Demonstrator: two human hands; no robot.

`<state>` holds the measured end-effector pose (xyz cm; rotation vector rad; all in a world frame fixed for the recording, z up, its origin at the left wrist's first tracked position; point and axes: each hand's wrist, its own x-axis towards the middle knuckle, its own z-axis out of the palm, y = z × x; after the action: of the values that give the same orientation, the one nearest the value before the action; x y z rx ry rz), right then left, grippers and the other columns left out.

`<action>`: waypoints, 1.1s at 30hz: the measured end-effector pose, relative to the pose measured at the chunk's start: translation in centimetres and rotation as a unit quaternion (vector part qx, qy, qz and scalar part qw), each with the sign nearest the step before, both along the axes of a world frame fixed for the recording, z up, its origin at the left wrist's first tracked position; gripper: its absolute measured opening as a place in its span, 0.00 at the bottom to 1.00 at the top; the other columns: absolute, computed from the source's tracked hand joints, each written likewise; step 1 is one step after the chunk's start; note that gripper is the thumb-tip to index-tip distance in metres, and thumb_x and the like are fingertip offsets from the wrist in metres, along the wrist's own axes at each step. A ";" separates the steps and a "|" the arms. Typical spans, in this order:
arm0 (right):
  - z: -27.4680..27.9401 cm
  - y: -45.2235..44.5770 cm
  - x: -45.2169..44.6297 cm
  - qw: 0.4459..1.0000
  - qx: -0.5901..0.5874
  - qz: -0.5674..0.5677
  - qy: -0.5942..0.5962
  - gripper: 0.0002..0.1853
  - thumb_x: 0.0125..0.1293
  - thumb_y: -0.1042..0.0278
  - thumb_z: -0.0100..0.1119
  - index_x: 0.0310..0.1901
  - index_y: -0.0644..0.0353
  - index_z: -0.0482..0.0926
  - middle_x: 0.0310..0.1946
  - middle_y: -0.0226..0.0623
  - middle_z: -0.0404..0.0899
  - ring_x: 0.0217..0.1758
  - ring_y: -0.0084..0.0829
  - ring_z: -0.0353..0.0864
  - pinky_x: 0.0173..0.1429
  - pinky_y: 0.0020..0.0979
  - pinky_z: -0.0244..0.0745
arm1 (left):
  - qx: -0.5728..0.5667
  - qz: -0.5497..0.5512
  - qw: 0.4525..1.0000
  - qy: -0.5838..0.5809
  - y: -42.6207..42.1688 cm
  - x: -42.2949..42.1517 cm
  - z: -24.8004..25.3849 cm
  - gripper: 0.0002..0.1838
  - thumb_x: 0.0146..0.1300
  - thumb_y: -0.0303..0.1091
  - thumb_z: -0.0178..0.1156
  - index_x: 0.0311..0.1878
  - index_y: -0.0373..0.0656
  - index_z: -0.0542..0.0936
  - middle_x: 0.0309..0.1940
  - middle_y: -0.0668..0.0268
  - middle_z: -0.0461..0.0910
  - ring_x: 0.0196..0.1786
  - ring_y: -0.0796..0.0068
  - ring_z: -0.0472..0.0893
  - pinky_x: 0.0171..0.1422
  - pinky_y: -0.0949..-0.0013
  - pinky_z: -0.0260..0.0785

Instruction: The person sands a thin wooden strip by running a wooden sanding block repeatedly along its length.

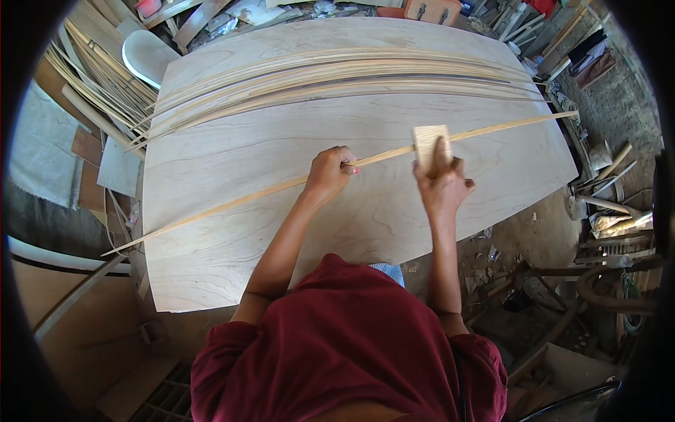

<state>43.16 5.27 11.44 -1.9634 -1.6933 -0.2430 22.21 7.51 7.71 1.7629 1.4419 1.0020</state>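
Observation:
A long, thin wooden strip [260, 191] runs slantwise across the plywood tabletop [232, 260], its ends reaching past both sides. My left hand [329, 174] is closed around the strip near its middle, with something small and red at the fingertips. To the right, my right hand [443, 184] grips a flat, pale rectangular wooden block [427, 144], index finger stretched along its top. The block lies across the strip, and hides the part beneath it. I cannot tell what covers the block's underside.
Several more thin wooden strips [337, 70] lie in a bundle along the far part of the tabletop. A white plastic chair [146, 58] stands at the far left, near stacked long strips [105, 74]. An orange case [432, 10] is behind the table. Scrap wood and clutter fill the right side.

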 end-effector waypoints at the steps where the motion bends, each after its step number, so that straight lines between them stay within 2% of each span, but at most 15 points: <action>1: -0.4 -0.6 -0.8 0.999 0.001 0.031 -0.008 0.38 0.42 0.53 0.70 0.59 0.49 0.73 0.29 0.41 0.74 0.32 0.34 0.75 0.42 0.45 0.58 | -0.003 0.002 1.000 -0.002 0.1 0.0 -0.1 0.06 0.51 0.22 0.62 0.34 0.35 0.80 0.31 0.53 0.81 0.35 0.58 0.81 0.41 0.63 0.72; 2: -0.9 -1.2 -2.0 0.999 0.001 0.032 -0.008 0.38 0.42 0.53 0.70 0.59 0.49 0.73 0.29 0.41 0.74 0.32 0.34 0.75 0.42 0.45 0.58 | -0.004 0.003 1.000 -0.002 0.1 0.0 -0.3 0.06 0.51 0.22 0.62 0.34 0.35 0.80 0.31 0.53 0.81 0.35 0.58 0.81 0.41 0.63 0.72; 4: -1.6 -2.2 -3.9 0.991 -0.003 0.124 -0.051 0.37 0.42 0.53 0.69 0.60 0.47 0.73 0.26 0.39 0.73 0.34 0.34 0.76 0.45 0.49 0.58 | 0.001 -0.001 1.000 -0.006 0.3 -0.1 -0.6 0.06 0.50 0.22 0.62 0.34 0.34 0.80 0.31 0.52 0.81 0.35 0.58 0.81 0.41 0.63 0.72; 7: -1.0 -2.3 -3.5 0.986 -0.017 0.152 -0.062 0.38 0.42 0.52 0.68 0.60 0.46 0.72 0.25 0.39 0.74 0.35 0.33 0.77 0.47 0.50 0.58 | -0.016 -0.011 1.000 -0.001 0.2 -0.2 -0.9 0.06 0.50 0.21 0.60 0.34 0.34 0.80 0.31 0.52 0.81 0.36 0.59 0.82 0.42 0.64 0.72; 8: -0.8 -1.9 -2.8 0.986 -0.016 0.152 -0.062 0.38 0.42 0.52 0.68 0.60 0.46 0.72 0.25 0.39 0.74 0.35 0.33 0.77 0.47 0.50 0.58 | -0.015 -0.011 1.000 -0.001 0.1 -0.2 -0.8 0.06 0.50 0.21 0.60 0.34 0.34 0.80 0.31 0.52 0.81 0.36 0.59 0.82 0.42 0.64 0.72; 11: 0.4 -0.1 0.8 0.996 -0.019 0.067 -0.058 0.38 0.43 0.52 0.68 0.61 0.45 0.72 0.28 0.38 0.76 0.35 0.33 0.77 0.48 0.50 0.58 | -0.031 -0.025 0.999 -0.019 -0.1 -0.3 -0.1 0.06 0.51 0.20 0.59 0.33 0.34 0.80 0.31 0.53 0.81 0.36 0.60 0.82 0.42 0.64 0.73; 13: 1.3 0.5 2.0 0.999 -0.030 -0.017 -0.012 0.37 0.44 0.50 0.68 0.61 0.45 0.71 0.29 0.38 0.77 0.34 0.34 0.77 0.45 0.51 0.60 | -0.053 -0.034 0.998 -0.027 -0.2 -0.3 0.2 0.06 0.51 0.20 0.59 0.34 0.34 0.80 0.32 0.54 0.82 0.36 0.60 0.82 0.42 0.65 0.73; 16: 1.1 0.0 0.5 0.998 -0.049 -0.013 -0.041 0.37 0.45 0.50 0.68 0.61 0.45 0.71 0.29 0.38 0.77 0.34 0.34 0.77 0.44 0.52 0.61 | -0.051 -0.035 0.998 -0.027 0.0 -0.1 0.1 0.06 0.50 0.20 0.59 0.34 0.34 0.80 0.32 0.54 0.82 0.37 0.61 0.82 0.42 0.65 0.72; 19: -0.9 -1.4 -3.1 0.989 -0.035 0.084 -0.112 0.38 0.45 0.47 0.65 0.61 0.45 0.70 0.34 0.40 0.76 0.34 0.36 0.78 0.49 0.53 0.59 | -0.045 -0.027 0.999 -0.009 -0.1 0.2 0.0 0.07 0.51 0.19 0.58 0.34 0.33 0.80 0.31 0.53 0.82 0.37 0.62 0.82 0.42 0.66 0.72; 23: -1.1 -1.9 -4.3 0.983 -0.072 0.150 -0.078 0.37 0.44 0.46 0.65 0.61 0.44 0.71 0.33 0.41 0.75 0.35 0.38 0.79 0.50 0.53 0.58 | -0.074 -0.049 0.995 -0.052 0.2 0.0 -1.1 0.07 0.51 0.20 0.58 0.35 0.32 0.80 0.32 0.52 0.81 0.37 0.62 0.82 0.42 0.66 0.72; 25: -0.7 -1.0 -2.7 0.988 -0.054 0.118 -0.088 0.37 0.45 0.47 0.65 0.61 0.44 0.71 0.33 0.41 0.75 0.34 0.37 0.79 0.50 0.53 0.58 | -0.022 -0.041 0.997 -0.069 0.0 0.0 -1.5 0.07 0.53 0.22 0.58 0.36 0.32 0.80 0.34 0.52 0.81 0.37 0.61 0.81 0.43 0.66 0.71; 27: 0.3 0.0 -0.7 0.991 -0.035 0.083 -0.098 0.36 0.45 0.48 0.65 0.60 0.43 0.72 0.33 0.41 0.76 0.33 0.37 0.79 0.50 0.52 0.58 | -0.033 -0.058 0.996 -0.051 0.1 -0.3 -0.7 0.08 0.54 0.23 0.58 0.37 0.33 0.80 0.34 0.51 0.81 0.37 0.61 0.81 0.42 0.66 0.71; 29: 1.6 0.4 0.6 0.998 -0.055 0.012 -0.025 0.36 0.45 0.50 0.66 0.60 0.44 0.72 0.33 0.42 0.76 0.33 0.38 0.79 0.50 0.52 0.58 | -0.043 -0.079 0.995 -0.033 0.3 -0.5 -0.4 0.08 0.55 0.24 0.59 0.38 0.33 0.80 0.35 0.51 0.80 0.37 0.61 0.81 0.42 0.66 0.71; 32: 1.5 0.0 -0.1 0.997 -0.053 0.009 -0.056 0.36 0.45 0.51 0.67 0.60 0.46 0.72 0.33 0.42 0.77 0.33 0.39 0.79 0.49 0.52 0.58 | -0.035 -0.111 0.993 -0.028 0.9 -0.5 -0.2 0.09 0.57 0.27 0.59 0.39 0.33 0.80 0.31 0.52 0.80 0.35 0.61 0.81 0.40 0.65 0.70; 33: 1.1 -0.4 -0.5 0.997 -0.043 0.048 -0.053 0.37 0.44 0.51 0.67 0.61 0.47 0.72 0.32 0.42 0.76 0.34 0.39 0.79 0.49 0.52 0.58 | -0.063 -0.117 0.991 -0.009 1.0 -0.5 0.4 0.08 0.57 0.27 0.59 0.38 0.33 0.80 0.30 0.52 0.80 0.33 0.60 0.80 0.39 0.64 0.70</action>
<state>42.67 4.90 12.57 -1.9552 -1.8890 -0.2483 21.74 8.46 8.13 1.7764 1.2248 0.7848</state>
